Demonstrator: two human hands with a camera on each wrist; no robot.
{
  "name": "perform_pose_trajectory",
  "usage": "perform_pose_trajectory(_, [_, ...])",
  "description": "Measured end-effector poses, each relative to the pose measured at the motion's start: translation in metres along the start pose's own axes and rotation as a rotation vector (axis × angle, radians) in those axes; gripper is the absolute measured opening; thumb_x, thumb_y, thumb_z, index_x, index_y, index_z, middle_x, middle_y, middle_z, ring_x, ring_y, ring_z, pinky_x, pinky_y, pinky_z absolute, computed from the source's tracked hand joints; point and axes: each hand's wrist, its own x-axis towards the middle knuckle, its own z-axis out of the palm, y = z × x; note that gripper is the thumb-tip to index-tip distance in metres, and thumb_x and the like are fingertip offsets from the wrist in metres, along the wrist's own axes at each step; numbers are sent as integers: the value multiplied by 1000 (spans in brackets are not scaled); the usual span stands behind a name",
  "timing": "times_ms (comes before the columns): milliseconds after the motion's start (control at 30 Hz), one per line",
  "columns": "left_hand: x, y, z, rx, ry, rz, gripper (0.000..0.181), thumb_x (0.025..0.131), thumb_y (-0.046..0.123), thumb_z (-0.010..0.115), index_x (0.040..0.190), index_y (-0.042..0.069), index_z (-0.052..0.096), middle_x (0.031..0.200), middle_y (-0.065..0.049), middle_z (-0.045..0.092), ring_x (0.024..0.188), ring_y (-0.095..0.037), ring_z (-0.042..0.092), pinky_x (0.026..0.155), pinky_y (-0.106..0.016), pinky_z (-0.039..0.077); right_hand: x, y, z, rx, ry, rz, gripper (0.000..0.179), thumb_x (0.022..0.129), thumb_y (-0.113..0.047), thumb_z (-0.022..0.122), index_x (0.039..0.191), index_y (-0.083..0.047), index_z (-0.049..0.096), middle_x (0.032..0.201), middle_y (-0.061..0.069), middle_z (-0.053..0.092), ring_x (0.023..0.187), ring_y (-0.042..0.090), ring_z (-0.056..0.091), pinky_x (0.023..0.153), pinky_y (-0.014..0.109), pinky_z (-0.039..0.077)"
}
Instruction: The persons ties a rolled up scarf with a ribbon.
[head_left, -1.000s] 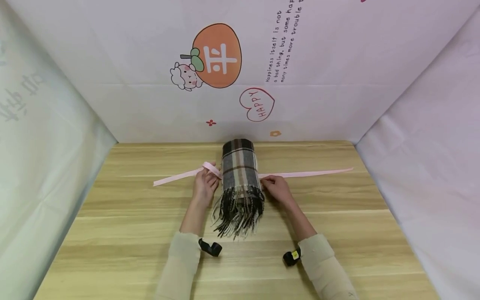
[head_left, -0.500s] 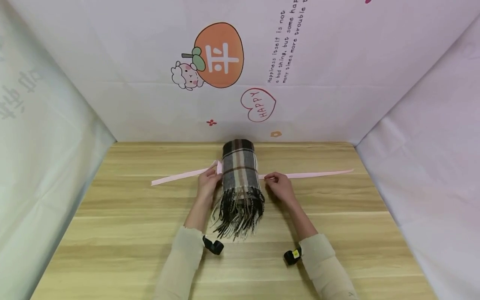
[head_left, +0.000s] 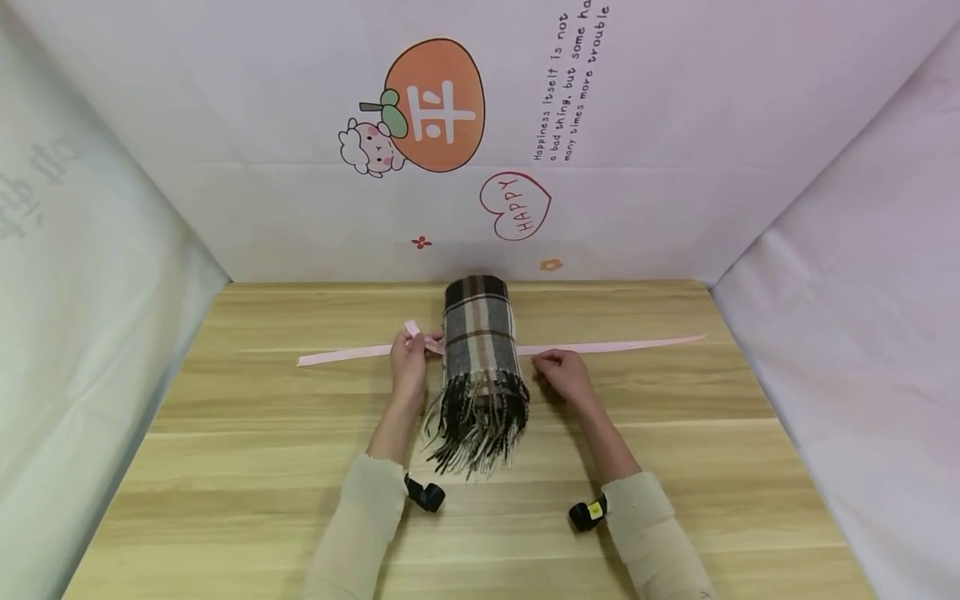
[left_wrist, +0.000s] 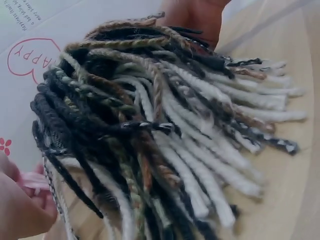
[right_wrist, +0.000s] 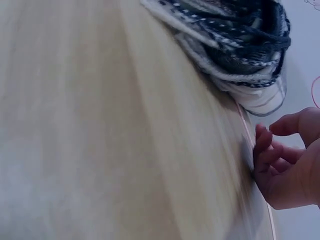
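A rolled plaid scarf (head_left: 477, 333) lies on the wooden table, its fringe (left_wrist: 150, 100) spread toward the front. Beneath it runs a pink ribbon (head_left: 341, 356), reaching out to both sides. My left hand (head_left: 408, 365) pinches the ribbon close to the scarf's left side, with a short folded piece standing up above the fingers. In the left wrist view, pink ribbon (left_wrist: 34, 181) shows between the fingers. On the other side, my right hand (head_left: 567, 377) is by the scarf, just in front of the ribbon. Its fingers (right_wrist: 267, 155) are loosely bent, with nothing between thumb and forefinger.
The wooden table (head_left: 247, 475) meets a printed white sheet (head_left: 645, 167) right behind the scarf. White cloth walls (head_left: 847, 317) rise at both sides. Black wrist cameras (head_left: 427, 497) sit at both cuffs.
My left hand has turned over the ribbon, and the loop by the scarf has become a folded piece. The ribbon's left end has shifted slightly outward. My right hand has drawn slightly rightward.
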Motion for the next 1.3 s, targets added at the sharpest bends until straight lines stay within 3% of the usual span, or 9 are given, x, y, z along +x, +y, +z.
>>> perform_pose_trajectory(167, [2,4,0,-89,-15,36,26,102,4,50,119,-15,56,115,-25,71,108,-29,70,79,-25,57,5,-1,3,-208,105,-140,24,89,-11,61,108,1,71,97,18,72,85,27,67,79,38,54])
perform_pose_trajectory(367, [2,2,5,-6,-111,94,29,98,4,61,121,-12,62,119,-24,70,106,-10,70,81,-17,54,20,-5,4,-577,57,-403,28,89,-6,66,116,3,69,117,23,66,112,39,57,98,53,43])
perform_pose_trajectory(433, [1,2,7,35,-161,131,28,96,3,63,121,-11,63,121,-27,67,109,-12,70,83,-14,53,24,-8,3,-664,30,-413,25,90,-7,69,113,1,70,117,21,65,111,39,55,96,52,44])
perform_pose_trajectory(633, [-2,2,9,114,-250,217,33,92,-2,66,123,-11,62,120,-32,66,118,-39,63,84,-13,52,33,-17,1,-804,-74,-400,7,91,-9,67,96,-5,70,106,16,61,100,38,53,79,54,52])
perform_pose_trajectory(733, [-2,2,10,138,-260,246,31,91,-5,67,121,-11,63,117,-32,67,115,-36,66,85,-14,52,38,-21,0,-860,-134,-403,6,93,-10,63,95,-6,66,104,15,60,99,38,54,79,57,51])
perform_pose_trajectory(833, [-4,3,11,150,-272,265,29,90,-6,66,119,-10,63,116,-31,68,114,-34,67,84,-14,52,40,-25,-5,-831,-194,-381,8,95,-11,59,100,-6,60,98,14,63,91,33,60,75,52,52])
perform_pose_trajectory(1000, [-15,17,14,152,-294,275,28,91,-10,63,118,-15,61,115,-35,66,115,-47,62,80,-14,52,41,-28,-17,-763,-228,-319,26,89,-3,60,114,-6,55,91,17,68,72,29,62,63,45,50])
perform_pose_trajectory(1133, [-18,23,14,162,-294,264,28,91,-10,61,118,-17,61,115,-36,66,114,-48,62,80,-14,51,41,-22,-16,-806,-92,-326,30,85,-4,62,115,-7,63,98,18,72,82,36,66,69,55,52])
perform_pose_trajectory(1300, [-17,23,13,161,-287,255,26,92,-9,61,117,-17,61,114,-36,66,113,-47,62,80,-14,52,42,-10,-2,-682,239,-313,26,91,-19,64,112,-5,69,107,22,66,99,43,59,79,63,48])
